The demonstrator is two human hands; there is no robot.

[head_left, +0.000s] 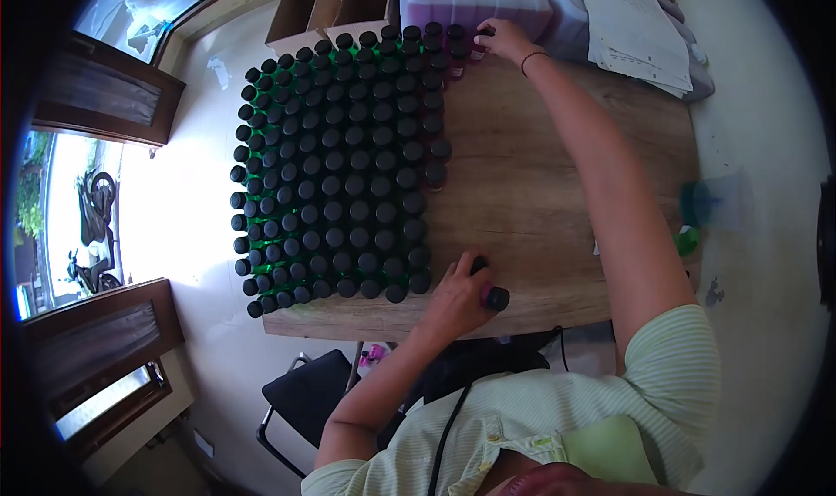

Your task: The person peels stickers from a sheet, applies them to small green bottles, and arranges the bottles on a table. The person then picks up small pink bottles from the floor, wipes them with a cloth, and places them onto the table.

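Observation:
Many black-capped bottles (pixel 331 161) stand packed in rows on the wooden table (pixel 522 174), green ones at the left and pink ones along the right edge. Near the table's front edge, my left hand (pixel 461 300) is wrapped round pink bottles with black caps (pixel 496 299), close to the lower right corner of the rows. Stretched out to the far side, my right hand (pixel 505 40) has its fingers closed on the cap of a pink bottle (pixel 478 53), beside the far right end of the rows.
Open cardboard boxes (pixel 296 13) and a large jerrycan of purple liquid (pixel 470 4) stand behind the bottles. Papers (pixel 636 30) lie at the back right. A clear container (pixel 718 202) is at the right, and a black chair (pixel 318 400) stands below the table edge.

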